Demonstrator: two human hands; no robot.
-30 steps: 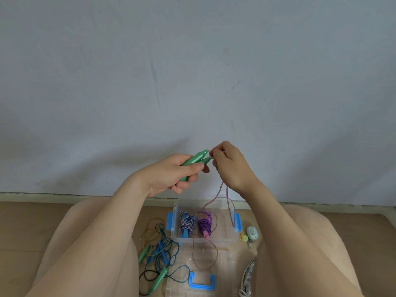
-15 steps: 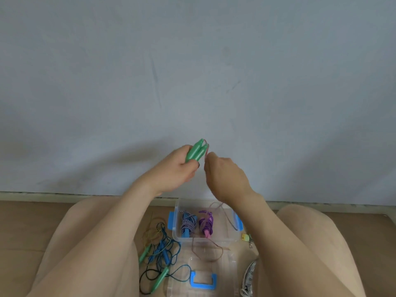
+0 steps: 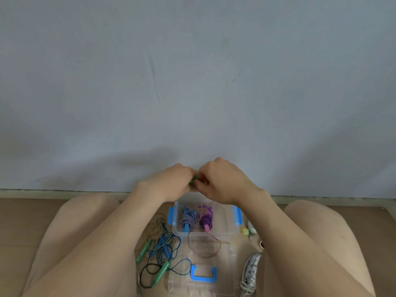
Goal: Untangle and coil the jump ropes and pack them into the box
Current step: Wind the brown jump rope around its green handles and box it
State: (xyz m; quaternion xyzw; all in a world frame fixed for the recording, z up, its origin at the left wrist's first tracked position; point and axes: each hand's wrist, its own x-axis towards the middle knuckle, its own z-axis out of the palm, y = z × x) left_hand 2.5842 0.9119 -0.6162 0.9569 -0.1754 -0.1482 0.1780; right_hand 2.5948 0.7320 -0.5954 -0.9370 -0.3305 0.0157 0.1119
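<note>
The green handles [image 3: 194, 180] are gripped in the left hand [image 3: 169, 183], whose fingers are curled round them so that only a sliver of green is seen. The right hand [image 3: 222, 183] is pressed against their tip with its fingers curled; whether the handles or the cord [image 3: 206, 255] are pinched cannot be told. Both hands are held together above the far edge of the box [image 3: 227, 233], between the knees.

The thin brownish cord is seen hanging from under the right hand, and its loop is draped over the box's near wall onto the lid [image 3: 203, 277], which is laid flat on the floor just in front of the box.

Two coiled ropes are stood side by side in the left part of the box: a striped rope [image 3: 188, 217] and, to its right, a purple rope [image 3: 206, 218]. A tangle [image 3: 159, 249] of blue and green ropes is spread on the floor to the left of the box and lid. A shoe [image 3: 250, 271] is seen to the right of the lid.
</note>
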